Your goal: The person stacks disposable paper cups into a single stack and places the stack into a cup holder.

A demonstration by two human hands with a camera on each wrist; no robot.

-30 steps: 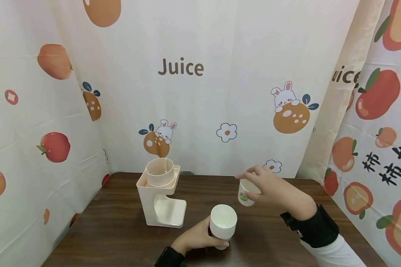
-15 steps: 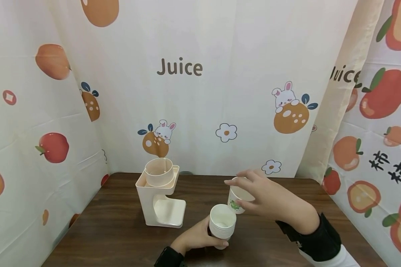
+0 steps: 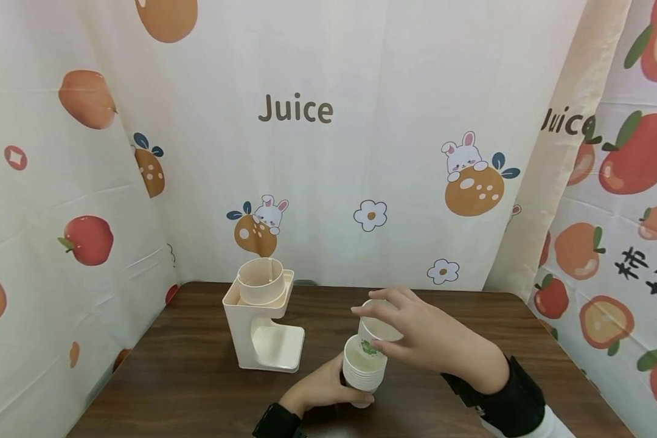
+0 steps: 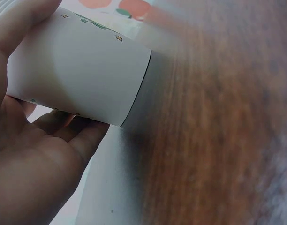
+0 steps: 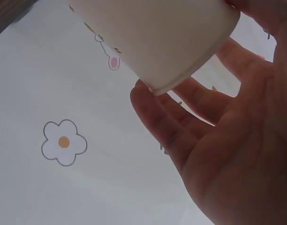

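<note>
A stack of white paper cups (image 3: 364,378) stands mouth up near the front of the table, rims nested closely. My left hand (image 3: 325,384) grips the stack low down, thumb on the near side; the left wrist view shows its fingers wrapped round the cup wall (image 4: 82,70). My right hand (image 3: 416,328) holds a single paper cup (image 3: 373,328) with a green print by its rim, fingertips along the edge, as the right wrist view shows the cup's rim (image 5: 200,68) against them. The single cup's base overlaps the stack's mouth in the head view.
Left of the hands stands a cream-coloured appliance (image 3: 263,325) with a round open cup-like top and a flat foot. Under everything is a dark wooden table (image 3: 186,365). A fruit-printed curtain (image 3: 328,164) rises behind and at both sides.
My right hand has brought the single cup leftward and nearer, from behind the stack to right over its mouth. The left hand and the stack have stayed in place.
</note>
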